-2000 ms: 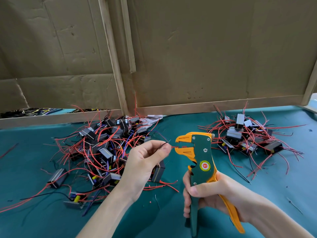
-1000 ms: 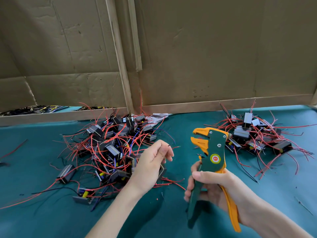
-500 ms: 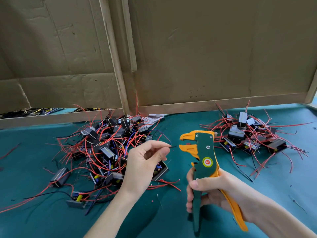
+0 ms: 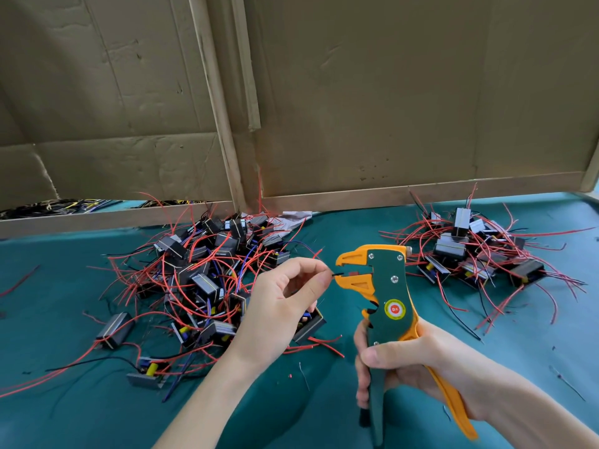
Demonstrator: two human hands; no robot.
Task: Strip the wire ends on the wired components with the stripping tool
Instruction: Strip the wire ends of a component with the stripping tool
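Tabletop [image 4: 64,416] is carrying a bigger pile [image 4: 201,273] at left and a smaller pile [image 4: 470,254] at right. Between them, the right hand [image 4: 405,361] is gripping the stripper [image 4: 389,286] by its handles. The left hand [image 4: 282,306] is pinching a black wire [image 4: 334,274], holding its tip at the open jaws. Entering crooked or too deep risks cutting strands. Where the wire is leading is hiding behind the left hand.

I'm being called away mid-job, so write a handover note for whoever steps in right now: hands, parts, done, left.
Left hand: pinches a black wire, its tip at the mouth of the stripping tool.
Right hand: grips the tool's handles, which are spread, not squeezed.
Parts: big pile on the left, smaller pile on the right, both on the green cloth.
Done: wire lined up.
Left: squeeze to strip this end, then the rest. I cannot tell which pile is finished.
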